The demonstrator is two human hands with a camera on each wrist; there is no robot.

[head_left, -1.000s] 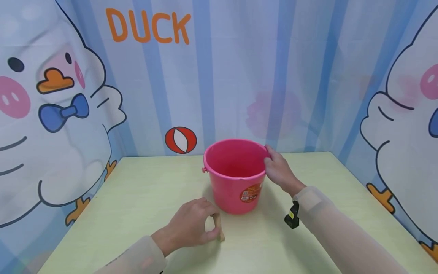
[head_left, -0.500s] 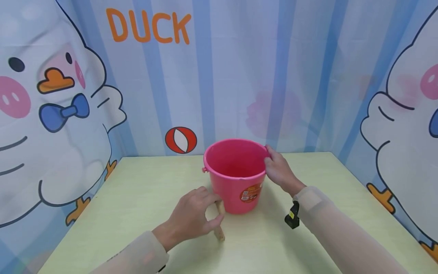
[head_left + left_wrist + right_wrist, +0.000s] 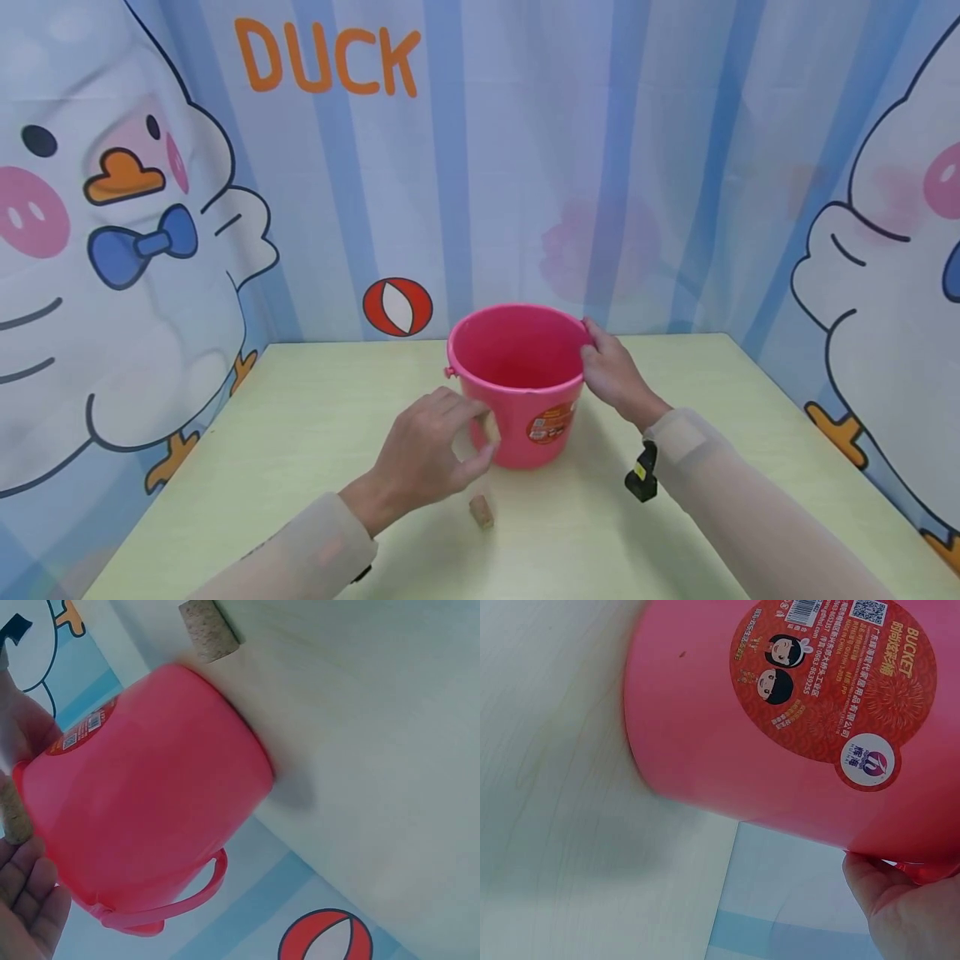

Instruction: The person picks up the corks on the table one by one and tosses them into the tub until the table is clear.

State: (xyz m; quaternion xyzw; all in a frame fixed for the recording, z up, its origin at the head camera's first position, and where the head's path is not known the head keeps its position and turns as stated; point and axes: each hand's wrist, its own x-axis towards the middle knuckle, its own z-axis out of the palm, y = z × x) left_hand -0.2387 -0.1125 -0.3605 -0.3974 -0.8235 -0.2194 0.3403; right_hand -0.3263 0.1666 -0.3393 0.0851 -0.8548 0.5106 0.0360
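A pink bucket stands upright on the table, its mouth facing up. My right hand grips the bucket's rim on the right side; the right wrist view shows the thumb against the outside wall near a round red label. In front of the bucket's left side, my left hand pinches a cork between thumb and fingers, raised off the table. That held cork shows at the left edge of the left wrist view. A second cork lies on the table below the left hand.
The pale yellow-green table reaches back to a striped blue curtain printed with ducks. The bucket's pink handle hangs down on its far side in the left wrist view.
My left hand has risen slightly toward the bucket, lifting one cork away from the other, which stays on the table. The right hand and the bucket have not moved.
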